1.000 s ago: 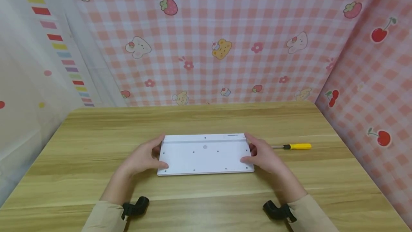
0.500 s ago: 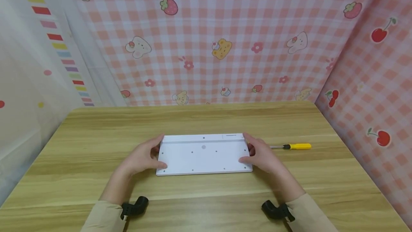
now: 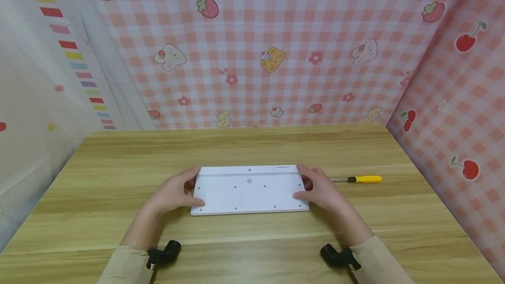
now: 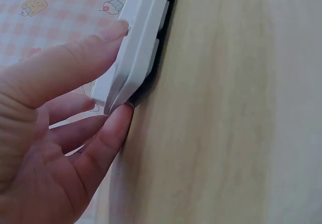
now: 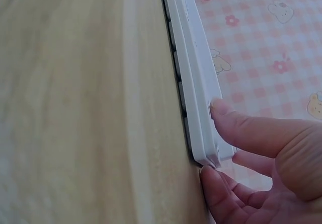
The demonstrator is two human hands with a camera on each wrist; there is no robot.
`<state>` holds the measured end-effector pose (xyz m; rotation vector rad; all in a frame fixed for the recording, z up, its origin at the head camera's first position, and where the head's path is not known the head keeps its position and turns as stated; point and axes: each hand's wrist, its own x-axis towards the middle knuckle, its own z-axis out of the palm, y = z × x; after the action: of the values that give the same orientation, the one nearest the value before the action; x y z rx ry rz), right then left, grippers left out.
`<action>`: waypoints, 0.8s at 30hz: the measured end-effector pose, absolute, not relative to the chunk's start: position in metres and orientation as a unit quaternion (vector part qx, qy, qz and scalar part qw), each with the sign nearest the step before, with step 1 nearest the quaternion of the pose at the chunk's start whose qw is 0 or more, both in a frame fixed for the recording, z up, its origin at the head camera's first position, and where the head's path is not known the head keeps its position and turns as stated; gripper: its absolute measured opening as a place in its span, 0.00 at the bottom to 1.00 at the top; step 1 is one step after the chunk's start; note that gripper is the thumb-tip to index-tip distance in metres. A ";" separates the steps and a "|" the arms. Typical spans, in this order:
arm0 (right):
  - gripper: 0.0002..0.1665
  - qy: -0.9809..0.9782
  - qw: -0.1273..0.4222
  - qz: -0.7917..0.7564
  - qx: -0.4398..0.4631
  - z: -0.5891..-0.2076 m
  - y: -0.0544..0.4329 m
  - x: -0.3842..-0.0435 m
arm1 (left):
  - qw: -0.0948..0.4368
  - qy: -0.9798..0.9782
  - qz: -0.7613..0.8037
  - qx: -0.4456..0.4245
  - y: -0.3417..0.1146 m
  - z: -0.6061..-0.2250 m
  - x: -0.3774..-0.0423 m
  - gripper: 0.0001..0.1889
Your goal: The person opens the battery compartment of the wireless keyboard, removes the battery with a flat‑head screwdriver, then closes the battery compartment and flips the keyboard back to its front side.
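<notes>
A white keyboard (image 3: 249, 194) lies face down on the table, its back with several small screws turned up. Keys (image 5: 181, 94) show along its underside in the right wrist view. My left hand (image 3: 175, 192) grips its left end, thumb on the back near the front corner and fingers at the side edge. At the opposite end my right hand (image 3: 320, 187) holds it the same way. In the left wrist view, a fingertip of the left hand (image 4: 65, 113) is tucked at the keyboard's lower corner, close to the table.
A screwdriver (image 3: 364, 179) with a yellow handle lies just right of my right hand, its shaft end partly hidden by that hand. The wooden table (image 3: 252, 143) ends at a pink checked cloth backdrop (image 3: 252, 86). Black wrist cameras sit on both sleeves.
The keyboard has shifted slightly to the left, with both hands still on its ends. The right hand has moved a little left with it; the screwdriver has stayed put.
</notes>
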<state>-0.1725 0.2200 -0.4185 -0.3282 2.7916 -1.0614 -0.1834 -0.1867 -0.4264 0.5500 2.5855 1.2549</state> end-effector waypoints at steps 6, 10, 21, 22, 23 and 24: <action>0.48 0.927 0.069 -0.351 -0.114 -0.419 0.220 -0.173 | 0.109 0.882 0.420 0.184 -0.187 -0.427 -0.184 0.53; 0.48 0.929 0.067 -0.345 -0.118 -0.420 0.221 -0.172 | 0.114 0.882 0.419 0.184 -0.187 -0.426 -0.183 0.53; 0.48 0.924 0.068 -0.355 -0.125 -0.422 0.224 -0.173 | 0.117 0.886 0.409 0.186 -0.188 -0.423 -0.183 0.52; 0.48 0.922 0.070 -0.360 -0.125 -0.422 0.224 -0.173 | 0.113 0.887 0.407 0.189 -0.188 -0.422 -0.183 0.51; 0.47 0.920 0.071 -0.365 -0.123 -0.421 0.225 -0.173 | 0.106 0.888 0.402 0.194 -0.188 -0.422 -0.183 0.50; 0.46 0.920 0.070 -0.366 -0.125 -0.421 0.225 -0.174 | 0.095 0.891 0.396 0.201 -0.187 -0.421 -0.184 0.49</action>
<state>-0.1735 0.2255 -0.4210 -0.3765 2.7666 -1.1005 -0.1836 -0.1873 -0.4211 0.5957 2.6423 1.1742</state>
